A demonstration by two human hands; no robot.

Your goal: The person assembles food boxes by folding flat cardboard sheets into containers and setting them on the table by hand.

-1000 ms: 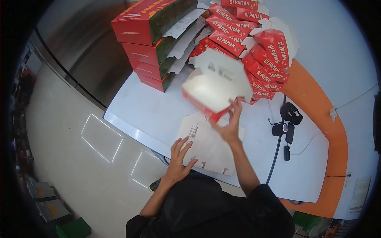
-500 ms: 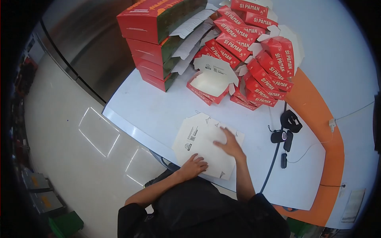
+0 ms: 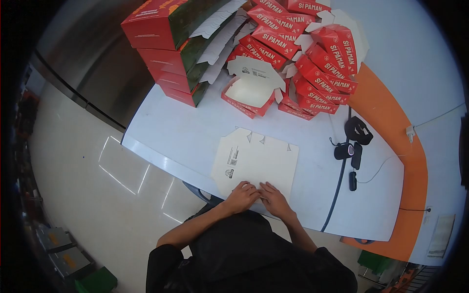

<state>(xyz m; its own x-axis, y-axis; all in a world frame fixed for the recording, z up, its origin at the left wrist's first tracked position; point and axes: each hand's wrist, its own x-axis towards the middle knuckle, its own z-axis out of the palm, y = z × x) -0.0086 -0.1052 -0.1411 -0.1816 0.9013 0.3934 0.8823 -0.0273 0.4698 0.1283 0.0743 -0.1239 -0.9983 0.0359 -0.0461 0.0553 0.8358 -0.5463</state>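
A flat cardboard box blank (image 3: 259, 161) lies on the table with its white inner side up, showing black print and small cut slots. My left hand (image 3: 243, 197) is at its near edge, fingers bent and closed on the cardboard. Beside it, almost touching, my right hand (image 3: 274, 199) pinches the same near edge. The fingertips meet close together, and the part of the edge under them is hidden. Beyond the blank stands an open red box (image 3: 248, 100) with a white inside and its lid raised.
Many folded red boxes (image 3: 320, 90) are piled at the back of the white table (image 3: 166, 132). Larger red boxes (image 3: 161, 63) form a tall stack at the back left. On the right lie a black strap (image 3: 358, 131), a small black device (image 3: 344, 151) and a dark cable (image 3: 334, 207).
My right hand has come down from the upper right of the blank to its near edge, next to my left hand. My left hand has shifted slightly right. The view has tilted a little.
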